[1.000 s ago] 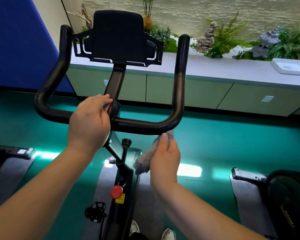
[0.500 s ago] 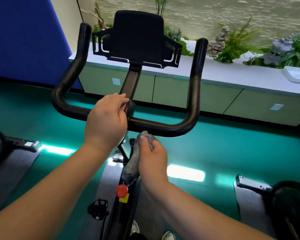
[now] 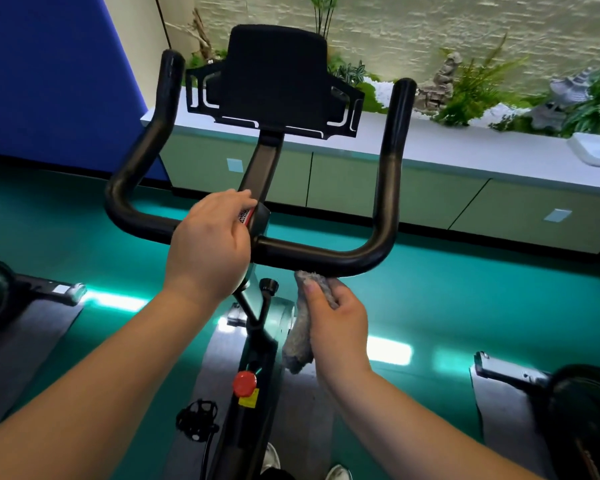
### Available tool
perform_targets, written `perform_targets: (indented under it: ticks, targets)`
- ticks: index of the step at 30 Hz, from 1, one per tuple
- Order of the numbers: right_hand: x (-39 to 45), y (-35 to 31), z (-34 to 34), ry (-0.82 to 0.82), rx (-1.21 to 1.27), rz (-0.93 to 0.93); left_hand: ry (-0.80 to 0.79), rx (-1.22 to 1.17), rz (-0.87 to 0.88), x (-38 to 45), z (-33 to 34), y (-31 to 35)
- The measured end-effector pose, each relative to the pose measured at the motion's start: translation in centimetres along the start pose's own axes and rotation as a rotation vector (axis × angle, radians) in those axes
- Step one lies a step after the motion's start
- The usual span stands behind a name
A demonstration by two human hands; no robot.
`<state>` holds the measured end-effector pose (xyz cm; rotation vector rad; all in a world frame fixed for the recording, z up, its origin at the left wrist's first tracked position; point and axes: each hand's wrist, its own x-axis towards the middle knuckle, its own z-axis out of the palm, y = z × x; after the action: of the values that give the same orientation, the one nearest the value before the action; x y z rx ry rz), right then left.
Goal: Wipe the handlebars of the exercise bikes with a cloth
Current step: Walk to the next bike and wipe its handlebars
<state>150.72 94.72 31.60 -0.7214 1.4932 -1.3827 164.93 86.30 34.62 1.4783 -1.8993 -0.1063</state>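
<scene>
Pressing fuzzy grey cloth (image 3: 305, 317) against smooth black handlebar (image 3: 326, 256).

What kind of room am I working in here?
Most likely an indoor gym or cycling studio: a black stationary bike with U-shaped handlebars, parts of neighbouring bikes on grey mats either side, and teal sports flooring.

Black handlebars (image 3: 319, 256); mottled grey cloth (image 3: 303, 327); red knob (image 3: 245, 383) above yellow label (image 3: 249, 399); teal floor (image 3: 465, 299).

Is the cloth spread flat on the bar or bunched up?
Bunched. The right hand grips the grey cloth as a wad, its top against the handlebar's underside, the rest hanging below.
</scene>
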Motion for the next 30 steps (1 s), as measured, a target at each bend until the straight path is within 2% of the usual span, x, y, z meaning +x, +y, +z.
perform_targets:
  ticks: [6,13,18,23,28,30]
  targets:
    - [1.5,-0.2,-4.6,0.113,-0.01,-0.062,0.008,0.026,-0.017,-0.1,-0.1,0.4]
    - [4.3,-0.7,-6.0,0.172,0.064,-0.069,0.019,0.034,-0.052,-0.2,-0.1,0.9]
    - [8.4,-4.5,-6.6,0.242,0.087,-0.153,0.016,0.055,-0.07,-0.3,0.1,1.0]
    - [9.3,-7.8,-5.7,0.092,-0.353,-0.438,0.001,0.058,-0.075,-0.2,0.0,1.0]
    - [5.7,-5.5,-5.0,0.007,-0.806,-0.851,-0.006,0.065,-0.077,-0.2,0.1,1.0]
    - [4.3,-4.8,-3.7,-0.019,-0.887,-0.935,-0.005,0.065,-0.079,-0.1,0.1,1.0]
